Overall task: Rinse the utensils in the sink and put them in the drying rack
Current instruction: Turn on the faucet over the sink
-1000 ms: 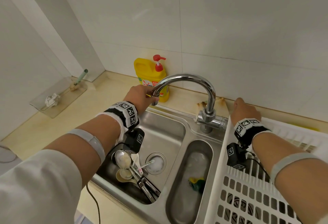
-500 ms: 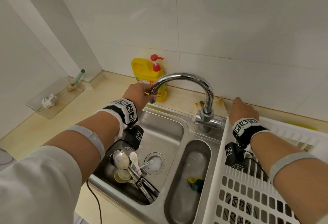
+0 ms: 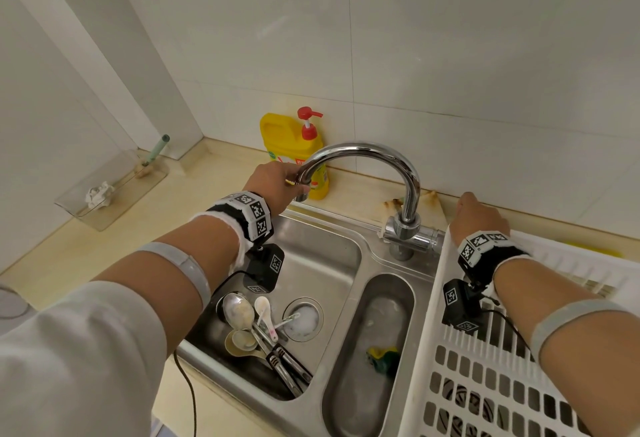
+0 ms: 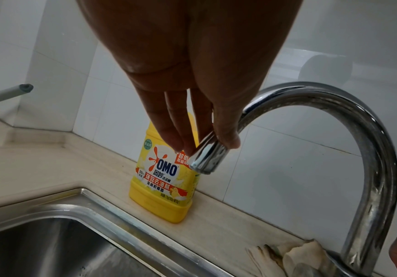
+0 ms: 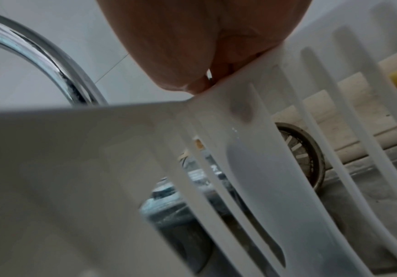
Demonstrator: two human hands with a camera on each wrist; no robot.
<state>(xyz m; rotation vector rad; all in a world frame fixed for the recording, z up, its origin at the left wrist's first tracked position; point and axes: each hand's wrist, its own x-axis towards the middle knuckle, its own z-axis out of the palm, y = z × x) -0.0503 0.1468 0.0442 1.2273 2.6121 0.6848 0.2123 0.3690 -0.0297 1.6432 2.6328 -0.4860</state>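
Several dirty utensils [image 3: 252, 329] lie piled in the left basin of the steel sink [image 3: 322, 256]: a big spoon [image 3: 237, 312], a small white spoon [image 3: 263, 308], and dark-handled pieces. My left hand [image 3: 273, 183] pinches the tip of the curved chrome faucet spout [image 3: 408, 177] between thumb and fingers; in the left wrist view that hand [image 4: 204, 146] holds the spout [image 4: 370, 150] just above its mouth. No water runs. My right hand [image 3: 474, 215] curls over the far left corner of the white drying rack [image 3: 433, 350]; in the right wrist view its fingers [image 5: 192, 84] sit on the rack's rim [image 5: 74, 150].
A yellow pump soap bottle [image 3: 291, 145] stands against the wall behind the spout. A green-yellow sponge [image 3: 382, 357] lies in the narrow middle basin. A clear tray [image 3: 114, 194] with a brush sits on the counter at the left.
Both hands stay where they were, the left on the spout tip and the right on the rack corner. Only the head view has shifted slightly.
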